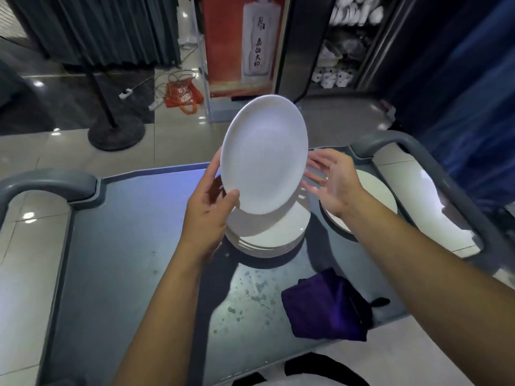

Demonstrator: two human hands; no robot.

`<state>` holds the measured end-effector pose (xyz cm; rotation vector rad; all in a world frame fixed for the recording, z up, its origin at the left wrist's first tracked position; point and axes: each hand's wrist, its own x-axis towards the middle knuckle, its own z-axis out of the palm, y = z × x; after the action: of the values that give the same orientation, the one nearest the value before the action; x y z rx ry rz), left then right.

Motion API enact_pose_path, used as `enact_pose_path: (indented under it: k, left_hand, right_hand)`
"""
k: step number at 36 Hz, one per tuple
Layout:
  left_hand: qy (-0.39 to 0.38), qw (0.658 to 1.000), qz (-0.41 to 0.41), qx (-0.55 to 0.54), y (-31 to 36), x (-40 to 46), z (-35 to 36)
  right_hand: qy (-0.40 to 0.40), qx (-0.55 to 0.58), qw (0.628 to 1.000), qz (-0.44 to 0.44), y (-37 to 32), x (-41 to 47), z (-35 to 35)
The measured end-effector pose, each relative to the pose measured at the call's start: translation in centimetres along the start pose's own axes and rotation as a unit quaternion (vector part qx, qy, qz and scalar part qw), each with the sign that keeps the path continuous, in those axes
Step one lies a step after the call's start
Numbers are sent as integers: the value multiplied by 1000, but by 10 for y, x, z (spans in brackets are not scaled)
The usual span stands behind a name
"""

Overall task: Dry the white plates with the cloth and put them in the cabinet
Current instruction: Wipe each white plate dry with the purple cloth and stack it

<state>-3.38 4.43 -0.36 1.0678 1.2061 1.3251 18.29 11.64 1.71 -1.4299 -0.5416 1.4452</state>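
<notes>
My left hand (pixel 207 203) grips the lower left rim of a white plate (pixel 264 154), thumb on its face, holding it tilted up above a stack of white plates (pixel 267 235) on the grey cart top (pixel 125 246). My right hand (pixel 331 182) is open, palm toward the plate's right edge, its fingertips at or just short of the rim. Another white plate (pixel 376 196) lies to the right, partly hidden by my right arm. A purple cloth (pixel 326 305) lies crumpled on the cart near its front right. The open cabinet (pixel 348 45) with white dishes stands at the back right.
The cart has grey handles at left (pixel 50 182) and right (pixel 418 151). Water drops (pixel 250 296) spot the cart top. A red poster stand (pixel 245 43), a black pole base (pixel 115 135), cables and an orange bag (pixel 182 96) are on the floor beyond.
</notes>
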Motion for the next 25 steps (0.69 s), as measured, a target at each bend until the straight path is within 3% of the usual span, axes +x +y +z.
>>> enact_pose_path:
  k: [4,18,25]
  left_hand:
    - [-52,999,1,14,6,-3,-5]
    - [-95,990,74,71,7,-27,-6]
    - [-34,993,85,79,8,-42,2]
  right_hand:
    - [9,14,1000,-15,-7,-3,3]
    - [-20,130,990,-61,-5,-26,4]
    - [-67,128,987,-71,-12,-31,14]
